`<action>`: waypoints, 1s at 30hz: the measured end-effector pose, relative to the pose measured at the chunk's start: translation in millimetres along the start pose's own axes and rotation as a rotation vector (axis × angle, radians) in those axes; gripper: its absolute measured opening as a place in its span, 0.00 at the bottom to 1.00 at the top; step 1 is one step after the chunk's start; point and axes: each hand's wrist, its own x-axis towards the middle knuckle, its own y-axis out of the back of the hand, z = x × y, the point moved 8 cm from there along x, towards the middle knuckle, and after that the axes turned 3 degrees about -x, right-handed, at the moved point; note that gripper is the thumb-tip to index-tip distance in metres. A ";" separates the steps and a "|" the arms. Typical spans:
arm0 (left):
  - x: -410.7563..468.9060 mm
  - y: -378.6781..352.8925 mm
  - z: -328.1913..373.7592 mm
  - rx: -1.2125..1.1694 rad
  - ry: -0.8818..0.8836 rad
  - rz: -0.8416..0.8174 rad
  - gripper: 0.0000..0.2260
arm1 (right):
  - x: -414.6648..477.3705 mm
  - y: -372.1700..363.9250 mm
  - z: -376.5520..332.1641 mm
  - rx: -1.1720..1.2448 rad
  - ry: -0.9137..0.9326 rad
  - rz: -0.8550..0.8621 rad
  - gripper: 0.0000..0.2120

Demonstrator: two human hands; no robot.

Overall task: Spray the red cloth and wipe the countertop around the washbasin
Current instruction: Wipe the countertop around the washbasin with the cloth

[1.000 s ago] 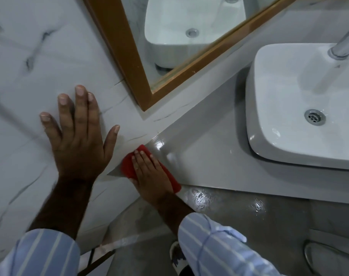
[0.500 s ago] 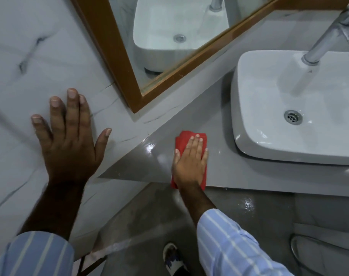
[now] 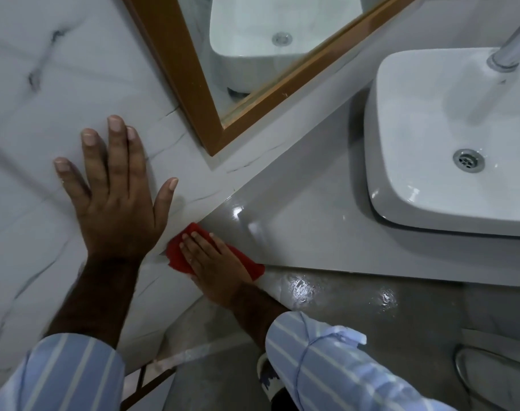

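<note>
My right hand lies flat on the red cloth, pressing it onto the grey countertop in the corner where the top meets the marble wall. The cloth shows on both sides of my fingers. My left hand is spread open, palm flat against the white marble wall, holding nothing. The white washbasin sits on the countertop to the right, well apart from the cloth. No spray bottle is in view.
A wood-framed mirror hangs on the wall above the countertop and reflects the basin. A chrome tap rises at the basin's far side. Below the counter's front edge lies a wet grey floor.
My right hand slid the cloth right toward the basin, then back left into the wall corner. My left hand stayed flat on the wall.
</note>
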 end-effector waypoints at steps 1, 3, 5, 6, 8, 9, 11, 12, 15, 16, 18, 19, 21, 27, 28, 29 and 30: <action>-0.1 -1.2 0.6 -0.003 -0.008 0.001 0.39 | -1.3 -1.0 1.3 -0.028 0.046 0.006 0.32; -0.6 -3.2 0.9 -0.012 -0.023 0.002 0.39 | -1.6 -0.7 5.8 -0.069 0.130 0.011 0.33; -1.7 -6.2 -0.8 -0.027 -0.025 -0.013 0.39 | -3.7 0.0 15.1 -0.058 0.163 0.005 0.33; -1.6 -7.4 -1.5 -0.036 -0.019 -0.016 0.39 | -7.5 0.5 24.5 -0.044 0.147 -0.003 0.33; -3.0 -9.3 -5.9 -0.050 0.003 -0.026 0.38 | -18.0 2.1 43.6 0.042 0.075 -0.001 0.33; -3.1 -9.7 -7.0 -0.056 0.015 -0.037 0.38 | -26.6 3.7 55.5 0.087 0.028 0.017 0.33; -2.5 -7.1 -6.9 -0.062 0.024 -0.048 0.38 | -48.1 9.4 83.3 0.142 -0.073 0.062 0.33; -2.8 -6.4 -5.7 -0.063 0.021 -0.055 0.38 | -59.0 11.4 98.4 0.168 -0.125 0.072 0.33; -3.9 -3.2 -1.9 -0.068 0.002 -0.057 0.38 | -91.4 13.2 139.7 0.226 -0.299 0.089 0.32; -4.1 -2.2 -1.0 -0.064 -0.003 -0.054 0.38 | -99.9 13.2 149.6 0.210 -0.347 0.089 0.32; -4.3 -0.9 0.9 -0.055 0.016 -0.057 0.38 | -110.4 11.3 161.1 0.194 -0.401 0.049 0.32; -4.9 0.1 4.3 -0.067 0.033 -0.058 0.38 | -111.5 11.9 162.8 0.204 -0.408 0.027 0.33; -10.5 1.0 26.0 -0.200 0.007 -0.075 0.37 | -111.5 19.1 163.3 0.251 -0.413 0.016 0.37; -51.3 -57.2 143.6 -0.695 -0.103 -0.710 0.32 | -188.8 59.4 190.5 0.438 -0.736 0.259 0.25; -54.0 -69.3 154.9 -0.725 -0.022 -0.792 0.32 | -206.8 52.7 198.1 0.453 -0.825 0.166 0.30; -55.8 -80.0 164.0 -0.752 0.056 -0.858 0.33 | -222.2 41.6 202.6 0.476 -0.900 0.017 0.34; -57.4 -88.1 173.0 -0.775 0.110 -0.918 0.33 | -234.7 28.7 205.2 0.511 -0.955 -0.136 0.37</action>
